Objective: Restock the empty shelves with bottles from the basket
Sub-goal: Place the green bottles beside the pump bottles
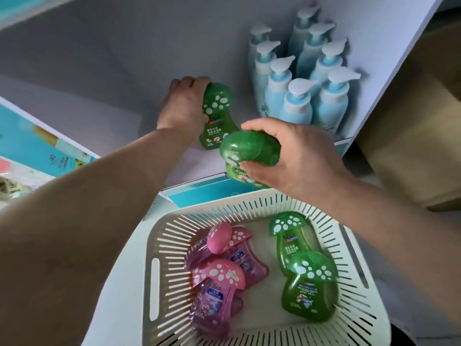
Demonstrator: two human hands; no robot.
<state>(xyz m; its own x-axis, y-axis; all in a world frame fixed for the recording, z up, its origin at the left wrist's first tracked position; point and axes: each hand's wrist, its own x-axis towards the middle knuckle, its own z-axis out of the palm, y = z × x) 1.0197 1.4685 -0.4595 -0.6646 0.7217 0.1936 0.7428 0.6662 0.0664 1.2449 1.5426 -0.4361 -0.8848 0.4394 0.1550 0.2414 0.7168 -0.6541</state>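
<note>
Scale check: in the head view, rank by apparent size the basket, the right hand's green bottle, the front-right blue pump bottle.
1. basket
2-3. green bottle and blue pump bottle look alike; nearness differs.

1. A white shelf unit (112,58) fills the upper frame, its back panel pale grey under soft, even light.
2. A teal strip (199,193) runs along the front edge of the shelf board.
3. The unit's white side panel (389,46) slants down the right.
4. Beyond it stands a tan box-like surface (424,121), blurred.
5. At left, teal printed packaging (37,146) sits on a lower level.
</note>
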